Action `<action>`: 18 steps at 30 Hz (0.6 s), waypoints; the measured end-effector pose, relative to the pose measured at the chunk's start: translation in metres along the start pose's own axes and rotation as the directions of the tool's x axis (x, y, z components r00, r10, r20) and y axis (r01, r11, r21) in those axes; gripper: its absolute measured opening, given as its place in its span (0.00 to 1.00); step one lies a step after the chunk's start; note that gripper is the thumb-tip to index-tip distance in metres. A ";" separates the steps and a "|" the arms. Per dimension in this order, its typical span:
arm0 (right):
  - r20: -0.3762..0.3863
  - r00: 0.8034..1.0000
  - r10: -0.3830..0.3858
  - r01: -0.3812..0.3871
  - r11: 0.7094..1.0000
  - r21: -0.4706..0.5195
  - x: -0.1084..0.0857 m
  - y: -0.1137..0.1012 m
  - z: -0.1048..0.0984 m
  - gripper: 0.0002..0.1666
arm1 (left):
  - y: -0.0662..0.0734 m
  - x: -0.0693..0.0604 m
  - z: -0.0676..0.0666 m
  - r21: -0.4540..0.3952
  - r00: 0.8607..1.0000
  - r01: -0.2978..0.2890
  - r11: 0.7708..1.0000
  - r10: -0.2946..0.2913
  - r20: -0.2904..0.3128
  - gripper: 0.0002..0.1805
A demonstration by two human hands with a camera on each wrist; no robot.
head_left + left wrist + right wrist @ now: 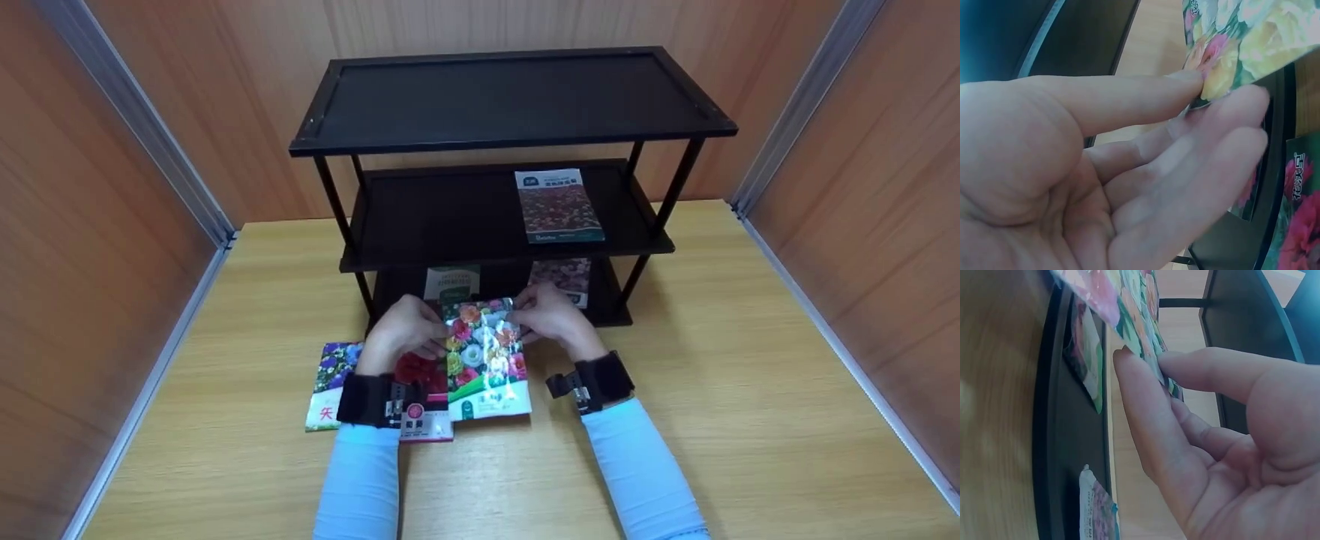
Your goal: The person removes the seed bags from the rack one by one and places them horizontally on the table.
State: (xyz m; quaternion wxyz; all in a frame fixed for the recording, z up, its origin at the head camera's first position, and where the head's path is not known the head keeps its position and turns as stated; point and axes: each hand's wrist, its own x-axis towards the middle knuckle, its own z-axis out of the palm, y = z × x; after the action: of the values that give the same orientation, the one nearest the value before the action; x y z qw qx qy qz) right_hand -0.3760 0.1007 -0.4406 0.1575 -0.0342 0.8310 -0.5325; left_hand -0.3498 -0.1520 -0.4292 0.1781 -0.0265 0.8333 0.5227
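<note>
A flower seed packet (487, 360), printed with many-coloured blooms, is held up in front of the rack between both hands. My left hand (405, 326) pinches its left edge near the top. On the opposite edge, my right hand (553, 313) pinches it between thumb and fingers. In the left wrist view the thumb presses the packet's corner (1224, 62) against the fingers. Beneath my left arm, a red-flower packet (425, 379) and a blue-flower packet (334, 371) lie on the table, both partly covered.
A black three-tier rack (495, 97) stands at the back. One packet (560, 206) lies on its middle tier, toward the right. On the bottom tier are a greenish packet (452, 280) and a pinkish-flower packet (568, 277). Wood-look panels (862, 142) enclose the table (750, 375).
</note>
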 end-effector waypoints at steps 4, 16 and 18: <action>0.024 0.999 0.022 -0.022 1.000 -0.008 0.001 0.002 -0.002 0.12 | 0.000 0.001 0.003 0.010 1.000 0.009 1.000 -0.009 -0.007 0.06; 0.034 0.997 0.070 -0.064 0.988 -0.139 0.005 0.012 0.001 0.23 | -0.007 0.012 0.017 0.065 0.997 0.082 0.995 -0.081 -0.016 0.06; 0.026 0.997 0.066 -0.061 0.985 -0.164 0.007 0.014 0.002 0.22 | -0.008 0.013 0.018 0.076 0.996 0.088 0.993 -0.086 -0.023 0.05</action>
State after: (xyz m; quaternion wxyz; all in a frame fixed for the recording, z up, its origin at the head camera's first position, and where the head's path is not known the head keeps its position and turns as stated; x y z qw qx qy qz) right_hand -0.3802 0.1032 -0.4552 0.1842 -0.0288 0.8698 -0.4568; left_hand -0.3551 -0.1377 -0.4474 0.1934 -0.0612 0.8525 0.4817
